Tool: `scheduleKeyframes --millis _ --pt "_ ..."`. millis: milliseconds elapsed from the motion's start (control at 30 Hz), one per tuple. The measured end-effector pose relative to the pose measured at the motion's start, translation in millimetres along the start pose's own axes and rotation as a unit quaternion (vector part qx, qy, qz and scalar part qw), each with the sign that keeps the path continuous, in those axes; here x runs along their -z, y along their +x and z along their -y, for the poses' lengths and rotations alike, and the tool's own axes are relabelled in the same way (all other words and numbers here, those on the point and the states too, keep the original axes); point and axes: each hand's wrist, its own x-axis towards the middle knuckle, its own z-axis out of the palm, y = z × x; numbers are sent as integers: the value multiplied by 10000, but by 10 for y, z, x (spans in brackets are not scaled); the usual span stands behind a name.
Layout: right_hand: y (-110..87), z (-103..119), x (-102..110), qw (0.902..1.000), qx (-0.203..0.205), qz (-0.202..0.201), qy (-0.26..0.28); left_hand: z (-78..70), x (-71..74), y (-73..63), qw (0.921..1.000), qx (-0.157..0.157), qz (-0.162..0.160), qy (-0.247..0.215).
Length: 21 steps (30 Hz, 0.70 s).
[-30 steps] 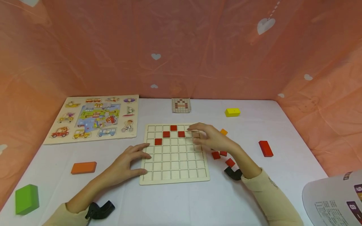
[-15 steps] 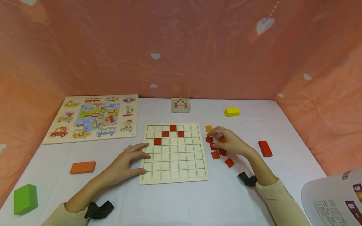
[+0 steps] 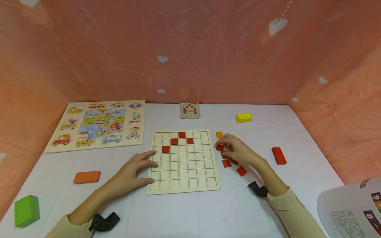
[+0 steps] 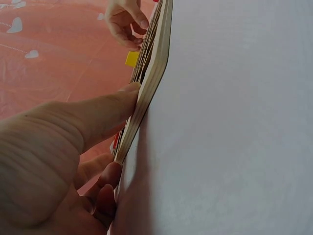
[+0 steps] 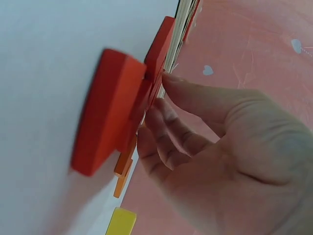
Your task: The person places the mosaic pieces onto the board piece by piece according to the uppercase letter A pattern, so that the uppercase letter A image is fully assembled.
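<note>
A pale wooden grid board lies mid-table with several red tiles in its upper squares, one being the top tile. My left hand rests at the board's left edge, fingers spread; in the left wrist view its thumb touches the board's side. Right of the board my right hand bends over loose tiles. Its thumb and index finger are at opposite sides of a red tile and seem to pinch it. Other red tiles lie below it, partly under the hand. An orange tile lies just beyond.
A small pattern card lies behind the board. A vehicle picture puzzle is at the back left. Blocks stand around: yellow, red, orange, green. A white printed object fills the right front corner.
My right hand has moved from the board's upper right squares to the loose tiles on the right. One red tile under its fingers has turned slightly. The left hand has stayed put.
</note>
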Motion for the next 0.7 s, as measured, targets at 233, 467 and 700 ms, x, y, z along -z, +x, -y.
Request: scheduleKeyframes --millis 233,467,700 --pt "17 -9 -46 9993 265 -86 -263 7 -4 -1 10000 -37 -21 39" --pt "21 40 -81 9970 290 -103 -708 5 -3 5 10000 27 12 -14" --pt "19 25 -66 9995 100 -122 -289 1 -2 5 10000 81 27 7"
